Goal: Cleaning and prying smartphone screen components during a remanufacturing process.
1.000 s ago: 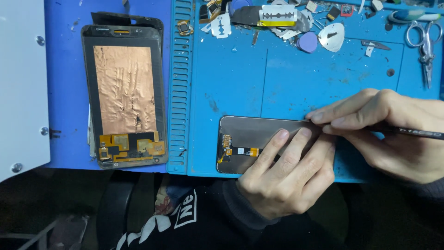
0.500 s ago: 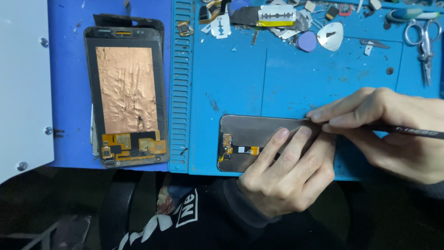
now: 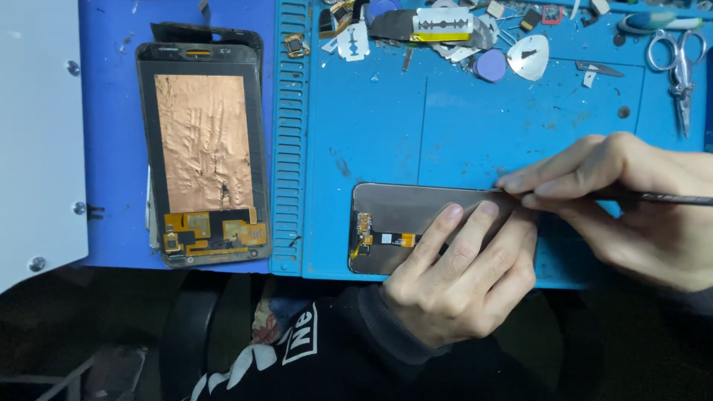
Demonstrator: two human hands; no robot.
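A dark phone screen panel [image 3: 405, 212] lies face down near the front edge of the blue work mat [image 3: 386, 126], with an orange flex connector at its left end. My left hand [image 3: 460, 275] presses flat on the panel, fingers spread over its right half. My right hand [image 3: 631, 200] pinches a thin dark metal tool [image 3: 668, 198], whose tip is at the panel's upper right edge under my fingertips.
A second screen assembly with copper foil backing [image 3: 204, 148] lies on the mat's left part. Razor blades [image 3: 442, 24], picks, small parts and scissors [image 3: 676, 63] crowd the far edge. A white device [image 3: 37, 134] stands at the left.
None beyond a slight shift of the view; both hands stay on the panel in the same pose.
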